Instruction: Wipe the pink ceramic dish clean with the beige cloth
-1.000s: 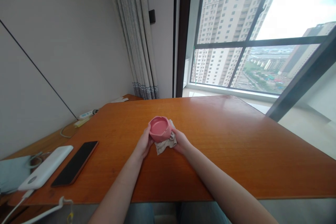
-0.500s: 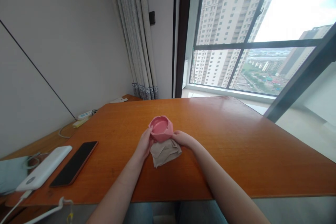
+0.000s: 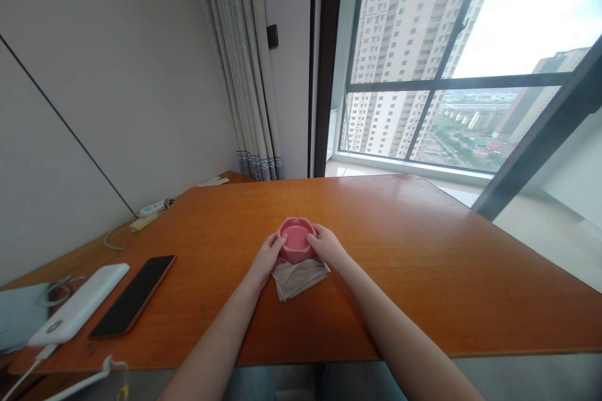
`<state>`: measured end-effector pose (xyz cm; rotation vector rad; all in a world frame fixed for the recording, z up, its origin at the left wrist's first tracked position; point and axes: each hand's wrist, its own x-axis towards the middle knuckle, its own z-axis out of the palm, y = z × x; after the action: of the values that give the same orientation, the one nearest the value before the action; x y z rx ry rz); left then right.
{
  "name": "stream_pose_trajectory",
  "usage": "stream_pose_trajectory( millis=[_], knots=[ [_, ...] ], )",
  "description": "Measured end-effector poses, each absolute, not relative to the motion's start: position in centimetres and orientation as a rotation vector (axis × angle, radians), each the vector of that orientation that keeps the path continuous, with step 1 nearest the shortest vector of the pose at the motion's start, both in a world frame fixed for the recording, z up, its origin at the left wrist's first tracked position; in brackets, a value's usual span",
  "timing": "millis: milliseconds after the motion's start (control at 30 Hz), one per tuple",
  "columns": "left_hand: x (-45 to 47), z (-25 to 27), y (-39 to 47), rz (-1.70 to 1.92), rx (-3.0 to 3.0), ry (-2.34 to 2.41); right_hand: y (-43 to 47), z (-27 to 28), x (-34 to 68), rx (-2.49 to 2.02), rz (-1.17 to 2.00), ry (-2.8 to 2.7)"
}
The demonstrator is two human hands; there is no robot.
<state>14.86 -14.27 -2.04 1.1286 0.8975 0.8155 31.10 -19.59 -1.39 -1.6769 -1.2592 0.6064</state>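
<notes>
A pink ashtray point(image 3: 297, 237) with a notched, faceted rim is held between both hands near the middle of the table. My left hand point(image 3: 267, 257) grips its left side, thumb over the rim. On the right side my right hand point(image 3: 328, 245) has its thumb at the rim and its fingers around the outer wall. A folded beige cloth point(image 3: 301, 279) lies on the table just below the ashtray, partly covered by it. Whether the ashtray's base rests on the cloth or is slightly raised, I cannot tell.
On the left of the wooden table point(image 3: 423, 276) lie a dark phone point(image 3: 134, 296) and a white power bank point(image 3: 81, 304) with a cable plugged in. A power strip point(image 3: 153, 208) sits by the wall. A large window point(image 3: 437, 83) is at the back right.
The ashtray has shifted slightly right and nearer to me, turned a little. My right hand has moved from its lower right edge up around its right side. The cloth moved slightly right.
</notes>
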Motion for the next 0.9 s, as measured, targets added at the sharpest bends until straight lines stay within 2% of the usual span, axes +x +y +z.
stream_pose_trajectory(
  millis=[233, 467, 667, 900],
  knots=[
    [14.9, -3.2, -13.0, 0.688, 1.187, 0.866, -19.7, -0.6, 33.6, -1.983, 0.492, -1.274],
    [14.7, -3.3, -13.0, 0.598, 1.326, 0.899, -22.3, 0.2, 42.7, -2.213, 0.333, -1.090],
    [14.7, -2.7, -13.4, 0.577, 1.366, 0.910, -25.8, -0.8, 49.6, -2.437, 0.180, -0.950],
    [14.7, -2.9, -13.4, 0.614, 1.351, 0.867, -27.1, -1.4, 52.0, -2.555, 0.113, -0.820]
  ],
)
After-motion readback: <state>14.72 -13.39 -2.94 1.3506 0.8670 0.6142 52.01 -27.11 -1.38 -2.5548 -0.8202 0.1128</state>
